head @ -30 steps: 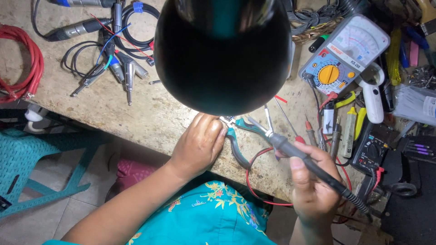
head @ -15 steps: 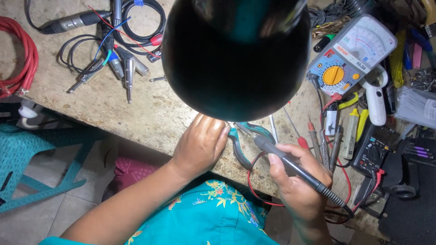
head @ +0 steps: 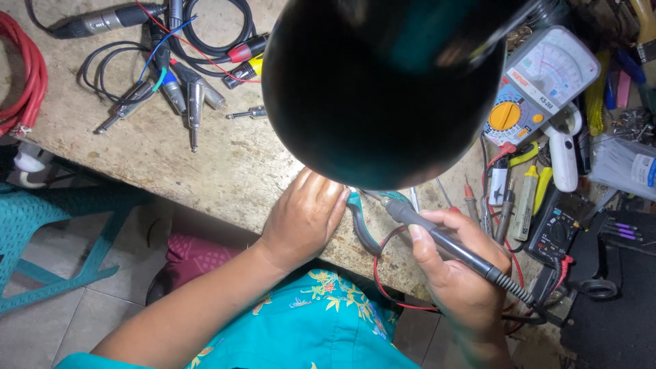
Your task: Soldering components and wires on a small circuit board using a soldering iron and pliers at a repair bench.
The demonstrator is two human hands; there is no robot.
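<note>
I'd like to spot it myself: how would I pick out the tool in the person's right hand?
Start at the big black lamp shade over the worn bench. Just below its rim, the right hand grips a soldering iron like a pen. Unlike the small probes and screwdrivers lying beside it, it is dark grey, held slanted, and trails a black cord.

A worn stone-grey workbench (head: 225, 171) carries audio cables (head: 184, 75), a multimeter (head: 540, 85) and screwdrivers (head: 512, 205).

Worn stone-grey workbench (head: 225, 171) over pale tiled floor (head: 41, 335), teal plastic chair (head: 61, 225), black lamp shade (head: 383, 89) overhead.
</note>
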